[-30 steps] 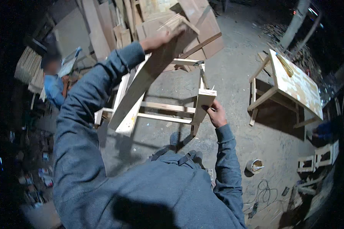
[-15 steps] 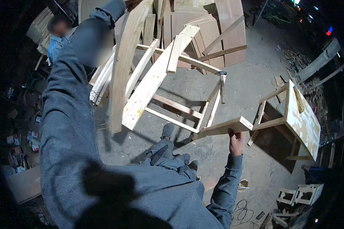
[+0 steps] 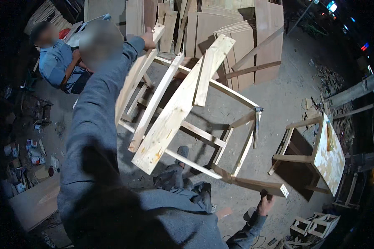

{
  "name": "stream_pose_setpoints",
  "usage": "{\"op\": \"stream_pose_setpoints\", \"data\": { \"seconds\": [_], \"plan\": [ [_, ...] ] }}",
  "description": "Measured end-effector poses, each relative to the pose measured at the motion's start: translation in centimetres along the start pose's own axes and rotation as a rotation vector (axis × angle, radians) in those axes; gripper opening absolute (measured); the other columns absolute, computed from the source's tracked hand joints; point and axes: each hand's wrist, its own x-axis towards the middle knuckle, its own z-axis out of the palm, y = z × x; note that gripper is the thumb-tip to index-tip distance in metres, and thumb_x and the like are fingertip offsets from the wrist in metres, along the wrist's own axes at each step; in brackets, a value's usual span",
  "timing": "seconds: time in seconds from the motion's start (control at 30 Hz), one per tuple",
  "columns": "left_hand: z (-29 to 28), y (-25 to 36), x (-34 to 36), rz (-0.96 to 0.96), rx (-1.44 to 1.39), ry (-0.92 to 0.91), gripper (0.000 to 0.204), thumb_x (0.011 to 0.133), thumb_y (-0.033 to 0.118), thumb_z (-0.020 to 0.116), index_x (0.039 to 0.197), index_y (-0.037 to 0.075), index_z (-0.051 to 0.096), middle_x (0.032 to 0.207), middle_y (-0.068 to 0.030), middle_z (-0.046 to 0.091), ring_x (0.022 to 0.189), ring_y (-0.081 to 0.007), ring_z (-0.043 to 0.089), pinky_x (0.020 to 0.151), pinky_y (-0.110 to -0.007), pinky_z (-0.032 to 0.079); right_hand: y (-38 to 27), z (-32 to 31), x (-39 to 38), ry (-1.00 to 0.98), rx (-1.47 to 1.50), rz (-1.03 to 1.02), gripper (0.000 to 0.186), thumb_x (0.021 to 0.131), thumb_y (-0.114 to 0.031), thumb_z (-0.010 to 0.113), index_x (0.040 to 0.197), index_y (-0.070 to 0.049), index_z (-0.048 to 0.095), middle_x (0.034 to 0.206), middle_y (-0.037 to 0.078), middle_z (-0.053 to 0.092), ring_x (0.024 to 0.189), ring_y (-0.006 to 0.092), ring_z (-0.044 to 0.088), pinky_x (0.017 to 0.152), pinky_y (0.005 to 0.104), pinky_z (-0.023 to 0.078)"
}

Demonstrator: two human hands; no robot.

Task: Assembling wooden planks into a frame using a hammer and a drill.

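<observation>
A pale wooden frame (image 3: 201, 133) with legs and crossbars stands tilted on the floor before me. My left hand (image 3: 148, 39) is stretched far forward, its fingers closed on the far end of a wooden leg (image 3: 158, 33) at the frame's left side. At the near right, my right hand (image 3: 266, 203) grips the end of another leg (image 3: 259, 185) from below. A wide plank (image 3: 176, 110) lies across the frame, with a shorter board (image 3: 204, 79) on top of it. From the frame's right corner hangs a hammer (image 3: 257, 126).
To the right stands a small table (image 3: 330, 155) with a stained top. Wooden sheets (image 3: 270, 41) lean at the back. A person in a blue shirt (image 3: 58, 64) sits at the far left. Small wooden frames (image 3: 316, 225) lie at the lower right, and a board (image 3: 35, 201) at the lower left.
The right-hand leg has swung nearer to me with my right hand on it. My left hand, hidden before, now shows on the frame's far left. The whole view has shifted somewhat.
</observation>
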Motion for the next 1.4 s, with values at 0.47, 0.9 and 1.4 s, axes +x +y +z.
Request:
{"op": "stream_pose_setpoints", "data": {
  "seconds": [0.47, 0.9, 1.4],
  "plan": [
    [14.0, -4.8, 14.6, -0.037, -0.052, -0.402, 0.092, 0.064, 0.043, 0.076, 0.128, -0.015, 0.044, 0.118, -0.0289, 0.059, 0.104, -0.0353, 0.062, 0.088, -0.040, 0.049, -4.3, 4.9, 1.4, 0.113, -0.241, 0.074, 0.043, 0.095, -0.005, 0.057, 0.136, -0.003, 0.044, 0.125, 0.013, 0.056, 0.110, 0.0231, 0.056, 0.092, 0.0398, 0.050],
    [27.4, -7.0, 12.9, -0.098, -0.345, -0.097, 0.096, 0.064, 0.031, 0.081, 0.140, -0.002, 0.032, 0.126, -0.0274, 0.055, 0.113, -0.0394, 0.057, 0.097, -0.041, 0.046, -4.2, 4.3, 1.8, 0.192, -0.332, 0.135, 0.054, 0.095, -0.010, 0.060, 0.142, -0.004, 0.035, 0.134, 0.015, 0.051, 0.116, 0.0267, 0.054, 0.097, 0.0435, 0.049],
    [31.9, 12.8, -43.7, 0.474, -0.841, -1.174, 0.014, 0.082, 0.015, 0.054, 0.087, 0.007, 0.065, 0.085, -0.0110, 0.069, 0.083, -0.0286, 0.066, 0.073, -0.040, 0.051, -4.8, 7.9, 6.0, 0.059, -0.252, 0.064, 0.035, 0.094, -0.003, 0.057, 0.127, 0.000, 0.050, 0.113, 0.011, 0.060, 0.101, 0.0186, 0.058, 0.089, 0.0330, 0.050]
  ]
}}
